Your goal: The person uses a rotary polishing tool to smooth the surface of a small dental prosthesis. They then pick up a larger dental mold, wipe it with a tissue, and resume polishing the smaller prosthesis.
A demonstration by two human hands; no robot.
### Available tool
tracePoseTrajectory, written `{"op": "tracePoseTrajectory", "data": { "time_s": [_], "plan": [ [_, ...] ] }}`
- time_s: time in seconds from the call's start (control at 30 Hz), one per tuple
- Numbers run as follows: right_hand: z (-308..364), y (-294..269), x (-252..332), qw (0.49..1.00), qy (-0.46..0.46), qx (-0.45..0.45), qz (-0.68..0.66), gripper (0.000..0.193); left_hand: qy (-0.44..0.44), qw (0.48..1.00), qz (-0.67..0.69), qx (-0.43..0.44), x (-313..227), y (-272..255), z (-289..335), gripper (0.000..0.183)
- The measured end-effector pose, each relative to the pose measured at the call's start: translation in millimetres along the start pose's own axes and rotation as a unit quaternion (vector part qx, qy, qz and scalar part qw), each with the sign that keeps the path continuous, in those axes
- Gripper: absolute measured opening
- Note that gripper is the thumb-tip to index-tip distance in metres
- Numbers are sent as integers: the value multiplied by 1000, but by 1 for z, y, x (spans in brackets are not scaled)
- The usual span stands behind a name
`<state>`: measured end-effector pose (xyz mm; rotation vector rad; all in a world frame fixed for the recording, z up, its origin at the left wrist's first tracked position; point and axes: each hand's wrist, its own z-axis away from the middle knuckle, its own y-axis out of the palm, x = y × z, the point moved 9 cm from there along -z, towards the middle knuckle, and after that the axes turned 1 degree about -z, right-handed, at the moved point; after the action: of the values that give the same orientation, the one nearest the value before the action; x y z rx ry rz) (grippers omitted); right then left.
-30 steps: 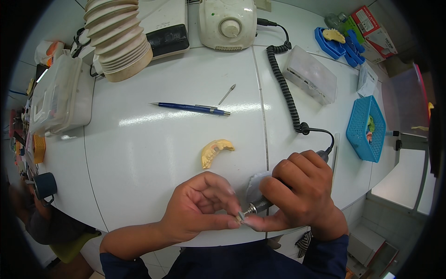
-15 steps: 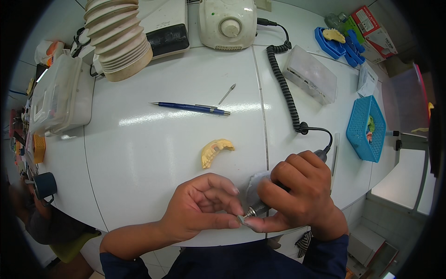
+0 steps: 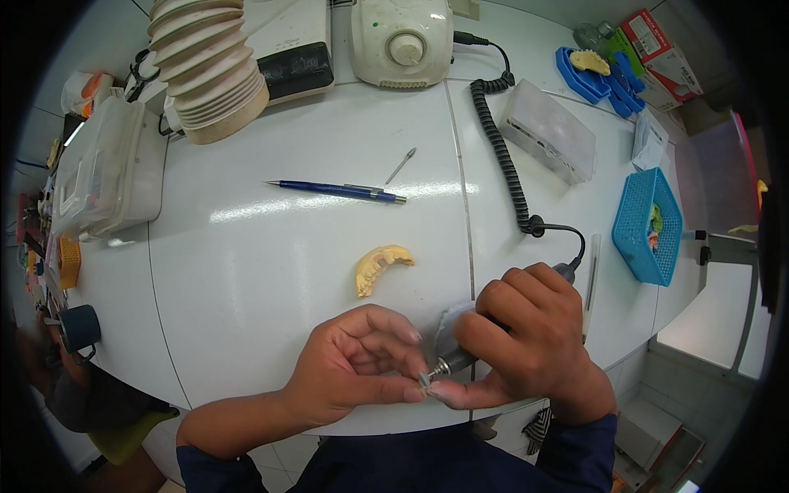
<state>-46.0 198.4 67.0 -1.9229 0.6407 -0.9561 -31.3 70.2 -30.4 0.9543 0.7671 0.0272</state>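
My right hand [image 3: 526, 337] is closed around the dark rotary handpiece [image 3: 457, 360], whose metal nose points left. A small greenish-grey grinding tip [image 3: 424, 380] sits on its end, right at the fingertips of my left hand [image 3: 349, 357]. That hand pinches a tiny piece between thumb and fingers; its kind is too small to make out. My right thumb reaches to the same spot. Beyond my hands lies a curved yellow dental cast [image 3: 380, 268]. A pale blue-grey object [image 3: 448, 327] is partly hidden behind my right hand.
A blue mechanical pencil [image 3: 337, 191] and a loose bur [image 3: 401, 166] lie farther off. The coiled cord [image 3: 505, 152] runs to the control box [image 3: 401, 45]. A ribbed suction hose [image 3: 205, 70] hangs at far left; a clear case [image 3: 549, 131] and blue basket [image 3: 625, 234] stand right.
The grinding tip has turned slightly and shifted a little at my left fingertips. My right hand and the handpiece have moved very slightly; the things on the table stay in place.
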Motion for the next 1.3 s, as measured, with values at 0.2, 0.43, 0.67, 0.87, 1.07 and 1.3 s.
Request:
{"op": "tracePoseTrajectory", "data": {
  "time_s": [0.2, 0.43, 0.67, 0.87, 1.07, 1.3],
  "plan": [
    [1, -1, 0, 1000, -3, 11, 1, 45, -5, 1000, -6, -13, 0, -2, 0, 54],
    [3, -2, -2, 1000, 5, 13, 18, 46, 40, 999, 7, 21, -5, 3, 1, 45],
    [3, -2, -1, 1000, 4, 3, 23, 46, 69, 998, 4, 8, -6, -1, 2, 47],
    [2, -1, -2, 1000, 10, 7, 28, 46, 79, 997, 16, 6, -5, -1, 2, 50],
    [2, 0, -1, 999, 10, 10, 30, 46, 70, 997, 20, 8, -3, -1, 2, 53],
    [2, 0, 0, 999, 11, 14, 32, 46, 65, 998, 22, 5, -3, -1, 2, 53]
  ]
}}
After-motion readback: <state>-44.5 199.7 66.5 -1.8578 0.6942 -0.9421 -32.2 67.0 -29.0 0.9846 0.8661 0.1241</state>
